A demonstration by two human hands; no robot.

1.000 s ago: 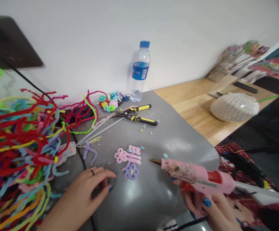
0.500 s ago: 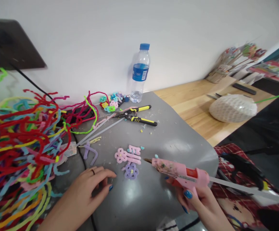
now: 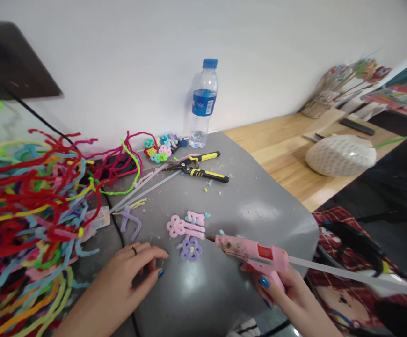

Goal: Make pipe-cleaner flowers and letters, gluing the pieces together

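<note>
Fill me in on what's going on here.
A person's right grip holds a glue gun, its nozzle close to some pink pieces; whether they touch is unclear. The left grip, with nothing visible in it, is near the purple flower. Pliers lie farther back on the table, with fuzzy strands heaped at left.

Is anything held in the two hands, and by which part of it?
The right hand holds the glue gun by its handle; the left hand holds nothing visible.

glue gun [image 3: 249,251]: smooth plastic | pink flower [image 3: 176,226]: fuzzy | gray tabletop [image 3: 256,213]: glossy | bottle [image 3: 203,102]: clear plastic
</note>
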